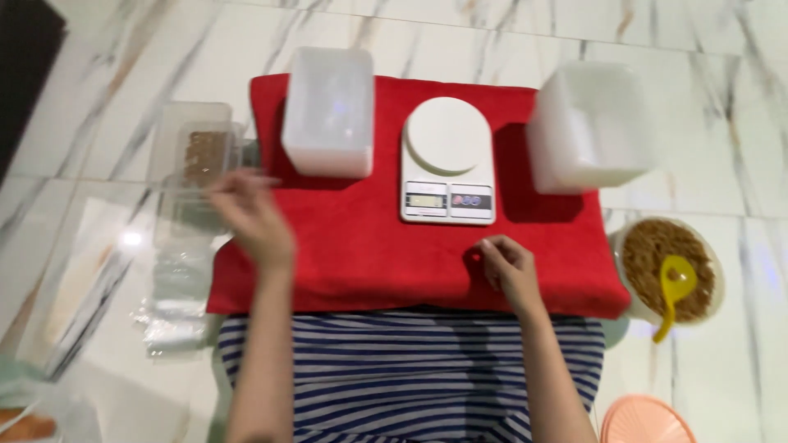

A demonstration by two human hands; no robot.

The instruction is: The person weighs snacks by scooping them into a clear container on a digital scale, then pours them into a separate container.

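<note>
While I look down from my head camera, my left hand [253, 220] reaches out over the left edge of the red cloth [361, 254], fingers loosely spread and blurred, just at the near end of a clear plastic clamshell container [195, 156] that lies on the marble floor [107, 74]. That container sits left of the cloth and shows something brown and grainy inside; whether my fingertips actually touch its edge I cannot tell through the blur. Nearer to me on the left lie more clear plastic wrappers or bags [176, 303], crumpled against the floor.

My right hand [509, 269] rests on the near right part of the cloth, fingers curled in and pressed together as though pinching something small; what sits between them I cannot make out.

On the cloth's far half stand three things in a row: a white translucent tub [328, 111] on the left, a white kitchen scale [448, 160] with a round platform in the middle, and a second white translucent tub [587, 127] on the right, hanging partly past the cloth's edge. To the near right, on the floor, a round bowl [716, 264] holds brown grainy food with a yellow scoop [673, 287] lying in it. A peach-coloured lid [644, 422] peeks in at the near right corner. My striped garment [402, 369] fills the near middle.
</note>
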